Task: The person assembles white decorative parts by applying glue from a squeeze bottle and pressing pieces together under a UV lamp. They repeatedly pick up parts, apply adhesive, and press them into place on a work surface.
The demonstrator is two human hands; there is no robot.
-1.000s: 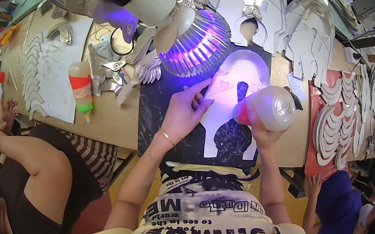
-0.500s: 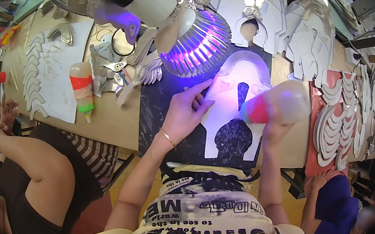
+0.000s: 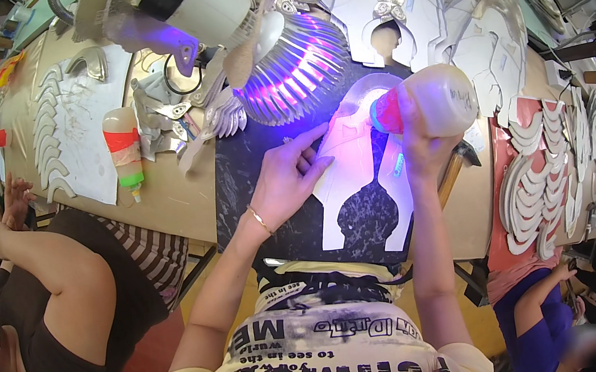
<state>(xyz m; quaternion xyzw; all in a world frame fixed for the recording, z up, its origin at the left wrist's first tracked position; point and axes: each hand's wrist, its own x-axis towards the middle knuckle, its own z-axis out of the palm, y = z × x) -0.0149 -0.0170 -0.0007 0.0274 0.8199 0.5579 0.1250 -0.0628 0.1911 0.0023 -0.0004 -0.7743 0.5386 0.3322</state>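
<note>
A white U-shaped shoe upper point(image 3: 346, 170) lies flat on a black marbled board point(image 3: 241, 144), lit pink and purple. My left hand point(image 3: 289, 176) rests at its left edge, thumb and index finger apart, fingertips touching it. In my right hand point(image 3: 429, 150) is a cloudy squeeze bottle point(image 3: 440, 101) with red and blue tape round its neck. The bottle is tipped over, its neck toward the upper part of the shoe upper. Its nozzle tip is hard to make out in the glare.
A finned lamp point(image 3: 295, 69) hangs just beyond the shoe upper. Another taped bottle point(image 3: 124, 147) stands nozzle-down at left. A hammer point(image 3: 455, 169) lies right of the board. Stacked uppers point(image 3: 345, 15) sit behind, and curved white pieces point(image 3: 520, 209) at right. Co-workers sit on both sides.
My right hand has brought the bottle up and forward, to the upper part of the shoe upper. The hammer now shows beside the board. My left hand stays at the left edge.
</note>
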